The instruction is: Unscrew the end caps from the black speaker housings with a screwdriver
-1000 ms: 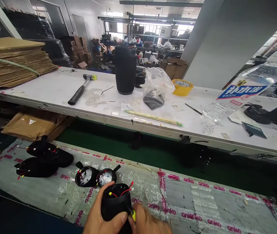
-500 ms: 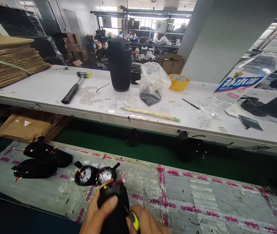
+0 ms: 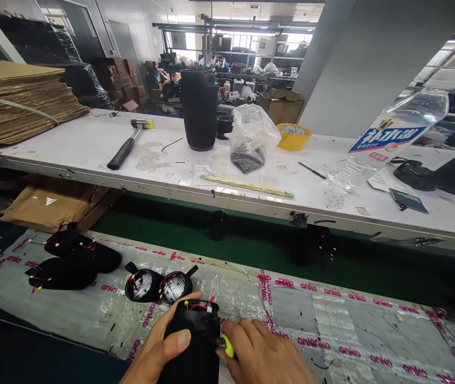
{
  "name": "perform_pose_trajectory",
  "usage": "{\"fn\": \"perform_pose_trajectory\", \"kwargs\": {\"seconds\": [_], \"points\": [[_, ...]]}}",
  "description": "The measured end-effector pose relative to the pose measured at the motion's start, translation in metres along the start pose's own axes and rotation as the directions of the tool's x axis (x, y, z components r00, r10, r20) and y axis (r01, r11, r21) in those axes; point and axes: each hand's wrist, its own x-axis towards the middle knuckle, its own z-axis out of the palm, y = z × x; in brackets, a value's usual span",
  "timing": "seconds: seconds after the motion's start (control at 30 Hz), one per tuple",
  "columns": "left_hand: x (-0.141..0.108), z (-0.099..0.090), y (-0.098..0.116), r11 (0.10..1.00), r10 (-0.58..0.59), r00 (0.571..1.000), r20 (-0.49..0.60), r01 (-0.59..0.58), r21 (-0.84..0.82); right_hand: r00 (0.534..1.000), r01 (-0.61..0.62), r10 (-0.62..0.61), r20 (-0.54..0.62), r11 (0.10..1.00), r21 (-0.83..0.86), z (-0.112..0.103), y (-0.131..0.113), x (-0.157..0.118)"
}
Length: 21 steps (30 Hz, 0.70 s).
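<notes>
My left hand (image 3: 163, 344) is wrapped round a black cylindrical housing (image 3: 193, 352), its thumb across the front. Red and yellow wire ends show at the housing's open top. A tool with a yellow-green handle (image 3: 227, 346) is gripped in my right hand (image 3: 265, 352), its front end against the housing's right side; the tip is hard to make out. Just beyond lie two round black parts (image 3: 141, 284) with shiny ribbed insides and wires. More black housings (image 3: 63, 273) with wires rest on the wrapped surface at the left.
A raised white shelf (image 3: 151, 176) runs across, bearing a hammer (image 3: 125, 146), a tall black cylinder (image 3: 199, 112), a plastic bag (image 3: 249, 141), yellow tape (image 3: 294, 137) and a bottle (image 3: 387, 138). Stacked cardboard (image 3: 15, 106) stands at left.
The housing has turned and tilted so that its wired top shows more clearly. My right hand has come further into view, with the yellow-green tool slightly higher and to the right.
</notes>
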Motion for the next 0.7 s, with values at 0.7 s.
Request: {"fn": "perform_pose_trajectory", "kwargs": {"seconds": [0.7], "points": [[-0.007, -0.002, 0.013, 0.917, 0.062, 0.985, 0.159, -0.119, 0.382, 0.987, 0.162, -0.160, 0.026, 0.978, -0.133, -0.011, 0.010, -0.002]]}}
